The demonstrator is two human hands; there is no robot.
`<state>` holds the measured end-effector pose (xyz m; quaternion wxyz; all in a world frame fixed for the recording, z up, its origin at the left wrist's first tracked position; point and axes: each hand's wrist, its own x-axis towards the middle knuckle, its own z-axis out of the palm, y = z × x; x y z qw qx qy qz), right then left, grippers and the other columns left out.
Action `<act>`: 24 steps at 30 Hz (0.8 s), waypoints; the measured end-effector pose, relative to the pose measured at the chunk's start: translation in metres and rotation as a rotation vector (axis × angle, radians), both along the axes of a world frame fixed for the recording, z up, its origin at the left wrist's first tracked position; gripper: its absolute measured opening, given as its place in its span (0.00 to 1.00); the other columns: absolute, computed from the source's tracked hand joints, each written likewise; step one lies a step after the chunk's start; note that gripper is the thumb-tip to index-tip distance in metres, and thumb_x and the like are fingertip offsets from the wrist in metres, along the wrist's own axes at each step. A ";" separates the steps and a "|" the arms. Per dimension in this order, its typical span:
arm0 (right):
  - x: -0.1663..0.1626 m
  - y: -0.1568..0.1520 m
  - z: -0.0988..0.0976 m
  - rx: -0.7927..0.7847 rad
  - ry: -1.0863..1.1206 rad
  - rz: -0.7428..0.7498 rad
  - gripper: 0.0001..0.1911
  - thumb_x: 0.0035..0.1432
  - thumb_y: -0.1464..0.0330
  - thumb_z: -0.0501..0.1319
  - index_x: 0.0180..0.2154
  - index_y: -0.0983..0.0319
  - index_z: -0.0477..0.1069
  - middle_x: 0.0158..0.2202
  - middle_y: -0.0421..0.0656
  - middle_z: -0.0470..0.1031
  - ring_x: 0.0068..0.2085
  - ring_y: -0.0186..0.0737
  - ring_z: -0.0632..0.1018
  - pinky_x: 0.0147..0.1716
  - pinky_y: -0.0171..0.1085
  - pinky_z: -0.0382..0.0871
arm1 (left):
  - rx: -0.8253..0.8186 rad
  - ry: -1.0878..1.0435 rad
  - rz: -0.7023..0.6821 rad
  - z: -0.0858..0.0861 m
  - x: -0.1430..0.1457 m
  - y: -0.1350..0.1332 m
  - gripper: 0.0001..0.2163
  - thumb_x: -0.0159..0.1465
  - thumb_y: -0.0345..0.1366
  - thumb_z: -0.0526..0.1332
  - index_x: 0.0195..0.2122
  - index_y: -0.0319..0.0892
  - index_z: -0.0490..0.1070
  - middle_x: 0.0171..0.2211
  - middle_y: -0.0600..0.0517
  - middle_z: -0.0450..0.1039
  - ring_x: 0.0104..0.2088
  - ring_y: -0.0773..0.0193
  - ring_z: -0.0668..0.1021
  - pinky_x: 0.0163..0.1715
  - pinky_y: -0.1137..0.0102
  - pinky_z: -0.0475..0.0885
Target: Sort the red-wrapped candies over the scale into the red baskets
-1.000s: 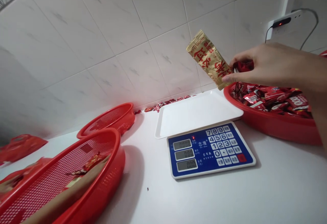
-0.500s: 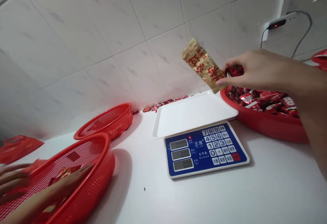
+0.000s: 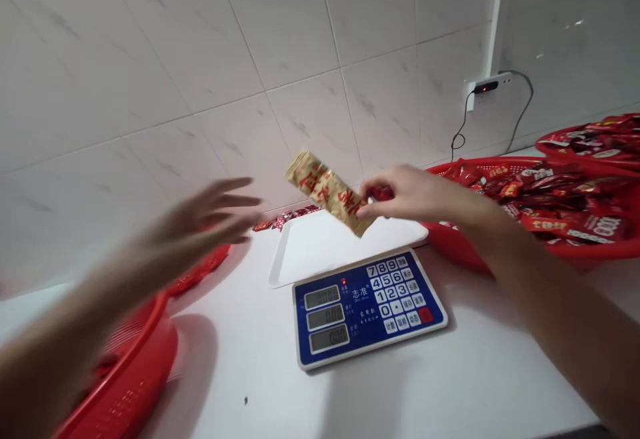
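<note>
My right hand [image 3: 405,192] pinches one end of a gold snack packet [image 3: 325,189] with red lettering, holding it tilted above the white tray of a scale [image 3: 370,309]. Something small and red shows inside the curled fingers. Reaching in from the left, my left hand [image 3: 215,215] is raised with its fingers apart, blurred by motion and a short way from the packet's free end. Nothing shows in it. Below both hands, the blue panel of the scale has three small displays and a keypad.
A red basket [image 3: 473,255] of red-wrapped snacks stands right of the scale, with another filled red basket [image 3: 543,142] behind it. At lower left is a red mesh basket [image 3: 150,359], partly behind my left arm. Small red packets [image 3: 287,217] line the wall. A plugged-in cable hangs from a socket [image 3: 480,92].
My left hand has come up out of the lower-left basket toward the packet. My right hand has brought the gold packet lower and leftward over the tray. The view has turned right.
</note>
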<state>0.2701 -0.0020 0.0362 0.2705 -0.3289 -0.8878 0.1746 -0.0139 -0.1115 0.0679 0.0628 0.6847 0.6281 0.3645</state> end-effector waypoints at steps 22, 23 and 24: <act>-0.037 0.006 -0.024 -0.507 0.656 0.388 0.21 0.58 0.50 0.62 0.28 0.61 0.67 0.25 0.39 0.67 0.28 0.33 0.69 0.30 0.33 0.66 | 0.215 -0.049 -0.234 -0.035 0.098 0.054 0.13 0.58 0.39 0.68 0.44 0.46 0.72 0.30 0.54 0.74 0.32 0.64 0.78 0.32 0.71 0.73; -0.037 0.005 -0.024 -0.517 0.623 0.376 0.21 0.58 0.50 0.62 0.29 0.62 0.68 0.26 0.40 0.68 0.30 0.34 0.70 0.31 0.34 0.66 | 0.200 -0.067 -0.248 -0.036 0.095 0.054 0.13 0.58 0.38 0.68 0.44 0.46 0.73 0.30 0.54 0.74 0.32 0.64 0.78 0.32 0.71 0.73; -0.037 0.004 -0.024 -0.526 0.595 0.364 0.20 0.58 0.51 0.62 0.30 0.62 0.70 0.27 0.41 0.70 0.32 0.35 0.72 0.32 0.34 0.67 | 0.186 -0.080 -0.258 -0.036 0.092 0.055 0.13 0.58 0.38 0.68 0.44 0.46 0.73 0.31 0.54 0.75 0.32 0.64 0.79 0.33 0.71 0.73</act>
